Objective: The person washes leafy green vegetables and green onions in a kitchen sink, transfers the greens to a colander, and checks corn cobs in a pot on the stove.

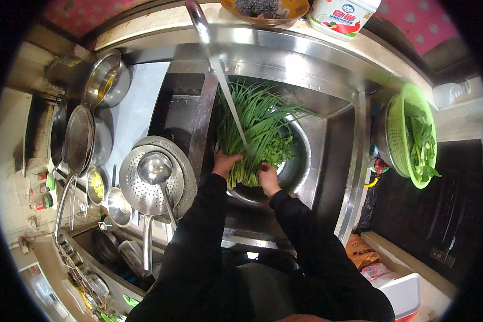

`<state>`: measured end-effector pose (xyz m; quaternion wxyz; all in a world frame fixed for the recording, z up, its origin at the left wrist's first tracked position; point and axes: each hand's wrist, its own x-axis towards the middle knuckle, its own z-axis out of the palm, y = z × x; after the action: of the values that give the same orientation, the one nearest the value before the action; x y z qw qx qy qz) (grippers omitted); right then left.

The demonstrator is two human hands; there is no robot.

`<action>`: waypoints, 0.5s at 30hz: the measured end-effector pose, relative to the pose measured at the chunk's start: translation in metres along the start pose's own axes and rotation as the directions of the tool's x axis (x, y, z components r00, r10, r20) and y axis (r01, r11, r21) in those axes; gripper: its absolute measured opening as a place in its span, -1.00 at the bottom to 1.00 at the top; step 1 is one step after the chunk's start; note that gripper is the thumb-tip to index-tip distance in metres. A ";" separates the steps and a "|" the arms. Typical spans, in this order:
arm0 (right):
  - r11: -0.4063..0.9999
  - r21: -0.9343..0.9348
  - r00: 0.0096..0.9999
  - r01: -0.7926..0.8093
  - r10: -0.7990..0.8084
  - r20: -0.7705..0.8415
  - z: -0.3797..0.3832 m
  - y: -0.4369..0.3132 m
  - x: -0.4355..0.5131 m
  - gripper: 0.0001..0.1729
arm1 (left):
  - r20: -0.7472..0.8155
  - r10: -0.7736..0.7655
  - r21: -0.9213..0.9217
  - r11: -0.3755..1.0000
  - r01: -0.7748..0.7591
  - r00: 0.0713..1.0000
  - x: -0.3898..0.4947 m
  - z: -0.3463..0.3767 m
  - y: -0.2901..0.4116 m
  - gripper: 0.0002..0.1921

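Note:
A large bunch of green onions (245, 108) lies in a steel basin (307, 151) inside the sink, its leaves fanned towards the back and its pale stem ends towards me. My left hand (225, 163) grips the stems from the left, thumb on top. On the other side, my right hand (269, 178) has its fingers curled against the stems; its fingertips are partly hidden. Leafy herbs, perhaps coriander (279, 148), rest just beyond my right hand. From the faucet (199, 20) a stream of water (231, 98) falls onto the greens.
Perforated skimmers (131, 177) and a steel ladle (155, 167) lie left of the sink (340, 161). At right, a green colander (400, 133) holds leafy greens. A brown bowl (279, 18) and a white tub (342, 18) stand on the back ledge.

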<state>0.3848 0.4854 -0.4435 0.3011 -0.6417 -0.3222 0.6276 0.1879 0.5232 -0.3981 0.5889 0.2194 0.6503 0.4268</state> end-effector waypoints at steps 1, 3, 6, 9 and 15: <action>0.998 0.055 1.000 0.016 -0.017 0.012 0.002 -0.002 0.002 -0.61 | 0.062 0.004 -0.027 1.000 -0.002 0.998 0.000 0.000 0.001 -0.37; 0.980 0.189 0.998 -0.059 0.056 0.018 0.009 -0.008 0.003 -0.58 | 0.128 -0.006 -0.088 0.996 0.018 0.992 -0.002 0.000 0.003 -0.39; 0.989 0.140 0.997 -0.048 0.040 0.062 0.019 -0.016 0.007 -0.49 | 0.150 -0.063 -0.168 0.982 0.089 0.987 -0.007 0.002 0.008 -0.41; 0.990 0.097 0.977 -0.107 0.086 0.197 0.026 -0.018 0.011 -0.48 | 0.209 -0.144 -0.196 0.963 0.185 0.967 -0.012 0.005 0.016 -0.47; 0.920 0.371 0.928 -0.130 -0.019 0.373 0.033 -0.027 -0.002 -0.56 | 0.249 -0.179 -0.160 0.962 0.223 0.952 -0.028 0.008 0.029 -0.56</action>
<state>0.3507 0.4993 -0.4218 0.3381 -0.4486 -0.2232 0.7966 0.1954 0.5198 -0.3577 0.7194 0.1443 0.5532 0.3944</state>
